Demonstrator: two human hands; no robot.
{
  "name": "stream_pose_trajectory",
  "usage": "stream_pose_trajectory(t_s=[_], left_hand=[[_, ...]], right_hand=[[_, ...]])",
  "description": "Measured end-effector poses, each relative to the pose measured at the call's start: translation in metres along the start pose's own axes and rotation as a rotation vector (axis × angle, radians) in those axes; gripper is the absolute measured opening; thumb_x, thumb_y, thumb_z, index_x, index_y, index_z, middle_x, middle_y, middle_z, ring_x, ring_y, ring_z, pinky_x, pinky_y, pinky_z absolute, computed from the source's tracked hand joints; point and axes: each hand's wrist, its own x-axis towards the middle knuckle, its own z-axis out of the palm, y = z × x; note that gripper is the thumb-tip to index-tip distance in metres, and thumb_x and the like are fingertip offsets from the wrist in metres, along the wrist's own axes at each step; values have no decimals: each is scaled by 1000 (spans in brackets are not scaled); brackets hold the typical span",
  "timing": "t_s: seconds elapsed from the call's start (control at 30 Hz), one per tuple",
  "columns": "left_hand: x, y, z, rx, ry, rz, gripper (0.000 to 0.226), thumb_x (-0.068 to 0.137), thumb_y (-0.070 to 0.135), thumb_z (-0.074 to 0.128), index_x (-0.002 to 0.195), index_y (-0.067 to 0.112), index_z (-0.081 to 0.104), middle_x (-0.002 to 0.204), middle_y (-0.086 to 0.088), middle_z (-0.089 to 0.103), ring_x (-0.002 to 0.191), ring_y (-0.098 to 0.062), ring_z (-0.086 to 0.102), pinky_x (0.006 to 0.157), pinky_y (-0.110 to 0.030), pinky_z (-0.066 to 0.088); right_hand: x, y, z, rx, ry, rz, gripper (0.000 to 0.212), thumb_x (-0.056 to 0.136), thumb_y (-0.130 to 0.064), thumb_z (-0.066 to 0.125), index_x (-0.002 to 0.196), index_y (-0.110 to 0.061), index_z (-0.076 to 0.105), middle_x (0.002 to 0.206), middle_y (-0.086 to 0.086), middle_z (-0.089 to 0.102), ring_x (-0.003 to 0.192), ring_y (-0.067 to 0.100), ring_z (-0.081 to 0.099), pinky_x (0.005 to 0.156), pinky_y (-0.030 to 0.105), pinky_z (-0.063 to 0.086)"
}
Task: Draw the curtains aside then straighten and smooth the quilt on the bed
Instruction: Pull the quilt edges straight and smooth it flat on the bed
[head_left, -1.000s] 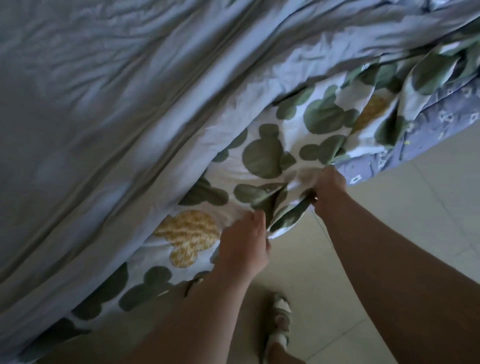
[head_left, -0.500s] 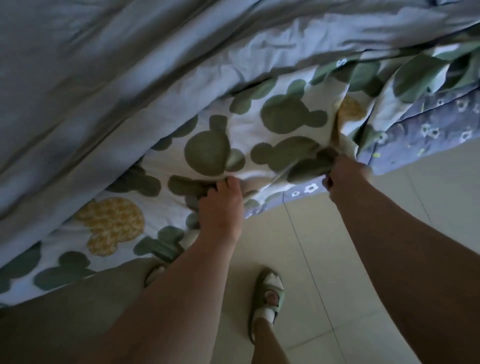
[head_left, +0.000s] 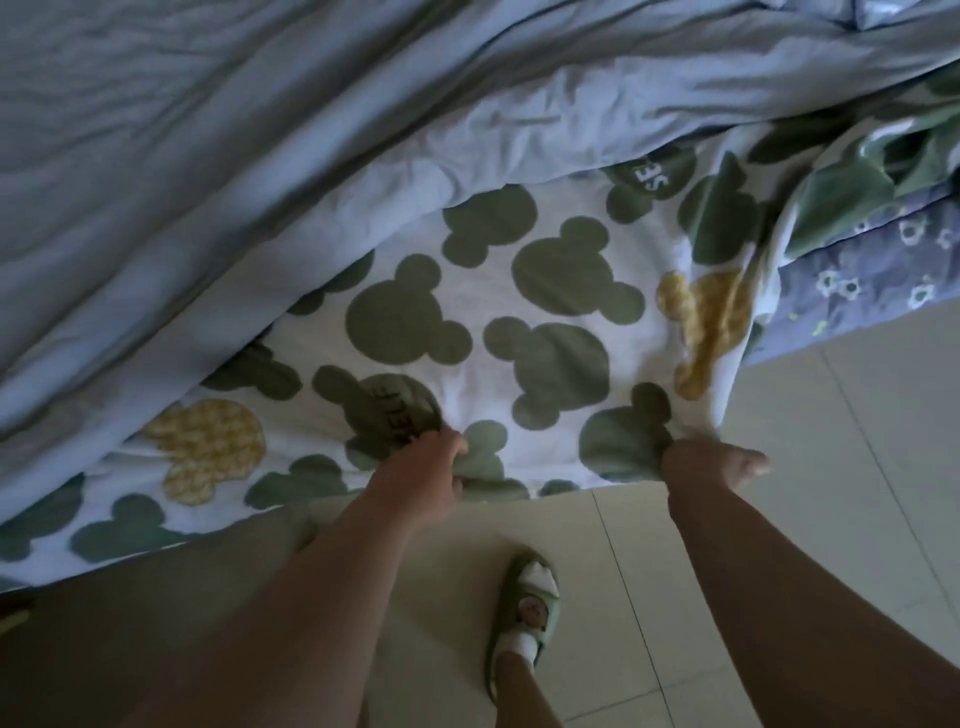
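While our left hand (head_left: 415, 470) and right hand (head_left: 698, 467) clutch, at six o'clock, the hem of the white green-printed fabric quilt (head_left: 483, 291), we judge it soft, light, best held there.

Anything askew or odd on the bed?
Yes, the quilt lies askew. The left hand and right hand grip its patterned edge; beyond the right hand it is bunched and twisted over the flowered sheet. Its grey top is creased.
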Motion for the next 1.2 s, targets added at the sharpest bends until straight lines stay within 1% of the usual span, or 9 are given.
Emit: stream_pose_trajectory(t_s=[0.1,0.17,0.27,0.37,0.5,0.63,0.77,0.93,1.2], left_hand=[[-6,-9,-20,8,384,102,18,90,19,52,106,19,58,99,1,62,88,-19,63,69,-33,50],[-5,-22,-47,97,626,81,16,84,13,53,100,12,58,91,-6,59,78,-25,60,59,-32,43],[6,-57,-87,225,757,-108,39,80,11,59,117,2,52,107,-21,56,94,-38,56,73,-44,48],[18,-98,-117,298,684,-299,63,84,13,58,141,2,32,135,-27,41,119,-43,44,97,-49,39],[28,-131,-140,265,555,-378,62,87,17,59,141,5,31,131,-24,46,115,-40,49,89,-47,45],[31,-145,-155,280,417,-341,36,95,17,48,130,10,47,119,-14,58,108,-32,59,83,-41,48],[14,-150,-151,80,454,-281,30,96,26,45,120,10,52,119,-13,60,109,-33,58,87,-38,43],[-12,-141,-137,31,418,-211,43,90,49,41,106,12,55,107,-9,64,100,-31,61,79,-34,44],[-43,-135,-83,174,202,-172,35,86,34,61,118,24,52,113,1,63,107,-23,62,87,-33,48]], right_hand=[[-39,-32,16,-98,230,-401,44,83,-7,50,124,-9,35,131,18,40,106,43,50,84,42,37],[-70,-54,38,-135,167,-680,40,80,-6,46,119,-13,39,128,14,41,101,41,52,76,41,39],[-107,-76,74,-294,-81,-902,34,83,-5,47,116,-15,47,127,10,43,91,36,57,68,37,40],[-147,-95,114,-482,-273,-1071,32,88,-8,47,119,-18,51,130,6,40,88,30,58,69,32,38],[-174,-109,155,-695,-421,-1248,42,88,-3,46,128,-16,49,139,7,33,117,27,48,92,37,42],[-189,-123,184,-964,-357,-1324,74,82,6,41,148,-22,20,158,11,-4,144,29,10,117,38,16],[-189,-137,202,-1202,-248,-1382,77,89,-6,42,151,-31,4,158,14,-15,146,32,-13,117,44,-7],[-193,-144,197,-1331,-222,-1583,29,90,-27,48,116,-19,57,123,8,60,118,29,51,105,41,30],[-195,-100,141,-1545,-510,-1365,40,78,-53,48,105,-25,59,110,1,67,104,25,63,82,32,46]])
